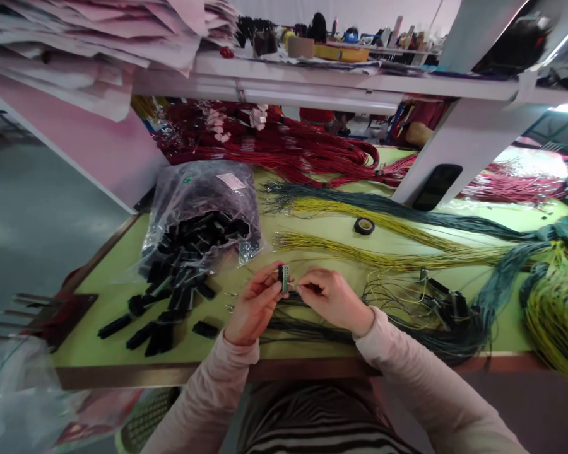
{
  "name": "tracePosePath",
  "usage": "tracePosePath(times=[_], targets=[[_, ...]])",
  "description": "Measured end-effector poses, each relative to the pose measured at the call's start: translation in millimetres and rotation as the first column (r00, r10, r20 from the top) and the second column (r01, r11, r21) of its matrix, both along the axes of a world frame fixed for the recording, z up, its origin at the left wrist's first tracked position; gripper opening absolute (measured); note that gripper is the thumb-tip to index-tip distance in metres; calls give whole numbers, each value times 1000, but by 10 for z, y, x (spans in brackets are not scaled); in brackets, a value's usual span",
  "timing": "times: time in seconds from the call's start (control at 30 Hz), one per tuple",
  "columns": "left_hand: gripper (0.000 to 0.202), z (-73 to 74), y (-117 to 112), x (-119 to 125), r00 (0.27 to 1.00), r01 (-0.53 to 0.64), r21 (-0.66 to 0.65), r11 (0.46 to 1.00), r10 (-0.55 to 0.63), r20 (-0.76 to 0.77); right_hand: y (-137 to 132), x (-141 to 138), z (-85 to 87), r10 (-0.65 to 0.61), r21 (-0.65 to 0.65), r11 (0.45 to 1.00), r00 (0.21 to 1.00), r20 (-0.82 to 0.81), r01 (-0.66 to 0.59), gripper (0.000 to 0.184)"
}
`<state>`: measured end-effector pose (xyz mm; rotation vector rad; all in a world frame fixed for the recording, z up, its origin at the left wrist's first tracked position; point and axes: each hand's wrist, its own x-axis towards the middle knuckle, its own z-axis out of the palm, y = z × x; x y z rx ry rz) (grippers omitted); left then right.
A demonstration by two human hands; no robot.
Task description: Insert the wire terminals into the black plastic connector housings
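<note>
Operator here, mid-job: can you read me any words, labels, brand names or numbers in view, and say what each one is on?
Nothing can be read: the white label on the plastic bag of black connector housings and the paper tags on the red wire bundle are too small or blurred.

Smooth black plastic connectors [114, 326] in a glossy clear plastic bag [203, 195]
</note>
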<state>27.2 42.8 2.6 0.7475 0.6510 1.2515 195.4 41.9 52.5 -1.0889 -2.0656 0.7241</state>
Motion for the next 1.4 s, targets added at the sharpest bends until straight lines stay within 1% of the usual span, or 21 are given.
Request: tracePosePath(times=[0.17, 0.4, 0.67, 0.77, 0.83, 0.97, 1.07, 1.13, 1.27, 1.33, 1.4], targets=[[35, 29, -3, 10, 1000, -17, -11, 1000, 17, -8, 0, -2, 18, 18, -36, 999, 1000, -23, -19, 19], [36, -6, 1, 9, 998, -49, 8, 999, 49, -24, 5, -17, 10, 31, -55, 998, 999, -17, -32, 18], [36, 7, -11, 22, 993, -103, 3, 995, 103, -49, 30, -8, -9, 43, -100, 994, 998, -42, -47, 17], [36, -13, -17, 24, 992, -109, 33, 993, 111, -67, 32, -22, -16, 38, -106, 993, 998, -54, -44, 17], [37, -39, -23, 25, 985, -132, 80, 988, 139, -98, 37, -33, -17, 37, -106, 993, 998, -55, -42, 16], [39, -108, -44, 42, 959, -178, 185, 966, 213, -188, 63, -51, -27, 33, -69, 997, 998, -44, -36, 17], [39, -145, -61, 68, 951, -210, 198, 957, 247, -184, 68, -72, -53, 50, -46, 998, 999, -3, -50, 18], [38, -153, -71, 82, 945, -241, 190, 952, 275, -176, 54, -89, -79, 54, -18, 998, 997, 52, -53, 18], [38, -129, -81, 77, 922, -265, 210, 941, 311, -230, 17, -104, -132, -3, 120, 992, 972, 235, -26, 17], [37, -100, -76, 71, 928, -265, 188, 946, 303, -215, 9, -94, -141, 4, 131, 991, 975, 221, -34, 17], [35, -67, -67, 70, 943, -269, 127, 955, 287, -165, 7, -78, -131, 6, 92, 996, 993, 116, -17, 16]])
